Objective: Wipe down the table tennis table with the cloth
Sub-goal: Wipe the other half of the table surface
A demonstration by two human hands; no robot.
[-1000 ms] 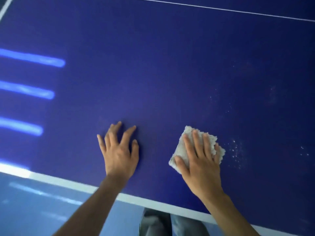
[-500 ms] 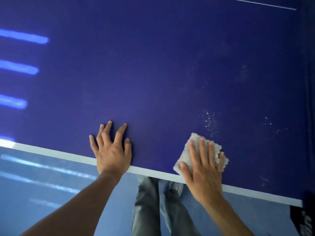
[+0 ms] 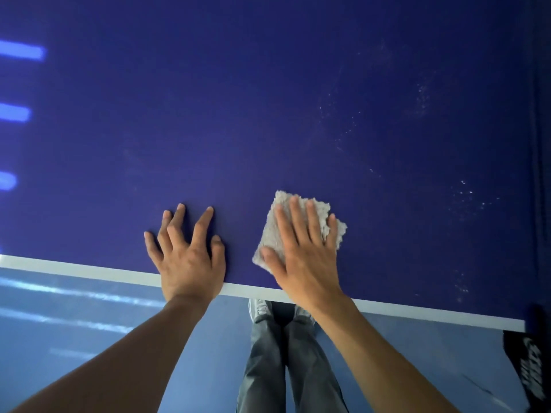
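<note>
Right hand (image 3: pixel 301 257) flat, fingers straight, pressing on cloth (image 3: pixel 298 225) near table's front edge. Cloth: pale grey, nubby terry, folded roughly square, ragged edges. Left hand (image 3: pixel 187 257) just beside it, fingers spread and lightly arched, resting on bare top, holding nothing. Table tennis table (image 3: pixel 268 99): matte dark blue, white edge line (image 3: pixel 74 268), pale specks (image 3: pixel 465 195) right of cloth. Grey jeans (image 3: pixel 268 359), blue floor (image 3: pixel 74 317) below.

Blue floor (image 3: pixel 432 353), pale light streaks (image 3: pixel 74 289) left; black lettered object (image 3: pixel 527 362) right.
</note>
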